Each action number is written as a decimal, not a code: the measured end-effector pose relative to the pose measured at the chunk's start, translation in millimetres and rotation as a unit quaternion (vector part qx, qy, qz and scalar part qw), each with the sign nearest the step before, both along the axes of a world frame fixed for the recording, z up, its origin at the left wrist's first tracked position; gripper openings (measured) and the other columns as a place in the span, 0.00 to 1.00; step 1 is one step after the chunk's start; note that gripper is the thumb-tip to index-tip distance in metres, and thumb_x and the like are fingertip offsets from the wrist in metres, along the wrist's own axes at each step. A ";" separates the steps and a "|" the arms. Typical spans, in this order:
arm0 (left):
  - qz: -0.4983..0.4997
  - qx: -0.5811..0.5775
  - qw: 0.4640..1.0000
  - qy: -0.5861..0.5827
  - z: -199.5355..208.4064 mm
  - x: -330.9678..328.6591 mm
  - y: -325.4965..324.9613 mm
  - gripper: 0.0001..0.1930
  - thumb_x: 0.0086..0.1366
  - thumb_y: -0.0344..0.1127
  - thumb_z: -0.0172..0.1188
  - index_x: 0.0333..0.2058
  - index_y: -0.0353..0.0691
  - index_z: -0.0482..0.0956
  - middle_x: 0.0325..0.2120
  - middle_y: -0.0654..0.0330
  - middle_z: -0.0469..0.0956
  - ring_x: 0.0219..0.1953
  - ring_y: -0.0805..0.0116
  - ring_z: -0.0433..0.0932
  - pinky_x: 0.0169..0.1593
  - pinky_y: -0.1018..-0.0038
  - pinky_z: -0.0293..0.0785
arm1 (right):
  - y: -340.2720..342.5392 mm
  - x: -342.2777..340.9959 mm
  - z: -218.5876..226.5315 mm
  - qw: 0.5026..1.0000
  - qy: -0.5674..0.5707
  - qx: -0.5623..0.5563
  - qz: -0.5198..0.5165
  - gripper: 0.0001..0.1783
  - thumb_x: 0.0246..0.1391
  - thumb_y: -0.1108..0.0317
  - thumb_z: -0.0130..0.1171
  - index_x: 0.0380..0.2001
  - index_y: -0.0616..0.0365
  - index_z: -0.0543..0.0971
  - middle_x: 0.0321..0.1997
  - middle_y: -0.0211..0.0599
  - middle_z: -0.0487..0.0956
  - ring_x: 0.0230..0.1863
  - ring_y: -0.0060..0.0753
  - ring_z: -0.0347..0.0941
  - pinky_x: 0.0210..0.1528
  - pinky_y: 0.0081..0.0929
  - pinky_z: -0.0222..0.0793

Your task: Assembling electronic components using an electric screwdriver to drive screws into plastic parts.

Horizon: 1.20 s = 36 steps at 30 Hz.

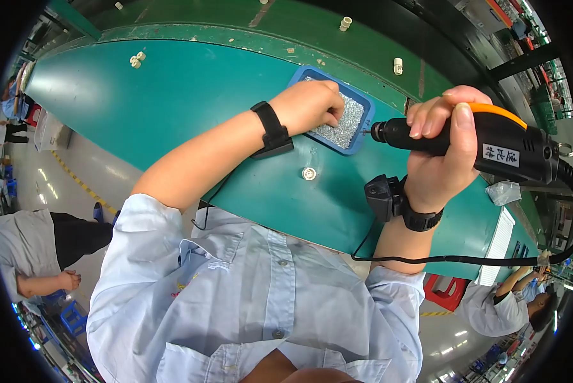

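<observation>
My left hand (307, 107) dips into a blue tray (345, 151) filled with small shiny metal pieces (352, 122) that look like screws. Its fingers are curled together, and their tips touch the pieces; what they pinch is hidden. In my right hand (449, 137) is a black electric screwdriver (503, 143) with an orange strip along its top. The fingers wrap round its body, and its bit points left, close to the tray's right end. A small white round part (309, 173) stands on the table below the tray, touched by neither hand.
The green table (190, 96) carries several small cream parts (136, 60) at the far left. White cylindrical parts (398, 66) stand on the green ledge behind. A clear plastic bag (503, 193) lies at right, near the screwdriver's black cable (465, 260). Co-workers are at both sides.
</observation>
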<state>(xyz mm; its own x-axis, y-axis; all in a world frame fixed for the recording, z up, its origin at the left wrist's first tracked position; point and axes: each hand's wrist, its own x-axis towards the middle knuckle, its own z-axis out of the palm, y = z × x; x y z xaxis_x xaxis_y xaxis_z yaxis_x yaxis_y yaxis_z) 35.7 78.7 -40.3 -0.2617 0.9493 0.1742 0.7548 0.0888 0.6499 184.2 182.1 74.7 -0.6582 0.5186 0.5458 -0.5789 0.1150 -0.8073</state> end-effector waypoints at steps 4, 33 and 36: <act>0.031 0.039 0.999 -0.019 3.8 -5.5 -5.5 0.05 0.49 0.30 0.65 0.25 0.40 0.79 0.25 0.58 0.74 0.31 0.59 0.74 0.36 0.68 0.71 | -0.1 0.3 0.6 1.000 0.001 0.003 -0.008 0.10 0.54 0.65 0.47 0.34 0.62 0.69 0.16 0.30 0.64 0.17 0.23 0.61 0.25 0.24 0.60; 0.061 0.178 0.960 -0.206 18.8 31.9 -35.6 0.06 0.48 0.27 0.67 0.27 0.40 0.81 0.26 0.61 0.75 0.32 0.69 0.74 0.35 0.75 0.71 | -9.0 -5.6 4.4 0.992 0.071 -0.061 0.082 0.13 0.56 0.59 0.45 0.36 0.59 0.67 0.17 0.27 0.62 0.17 0.20 0.58 0.26 0.22 0.57; 0.065 0.176 0.955 -0.231 18.0 33.7 -37.0 0.06 0.47 0.27 0.67 0.26 0.40 0.81 0.25 0.62 0.74 0.33 0.69 0.73 0.36 0.75 0.70 | -6.1 -4.3 3.8 0.993 0.062 -0.054 0.083 0.14 0.56 0.59 0.48 0.36 0.59 0.65 0.16 0.29 0.64 0.16 0.24 0.61 0.26 0.25 0.61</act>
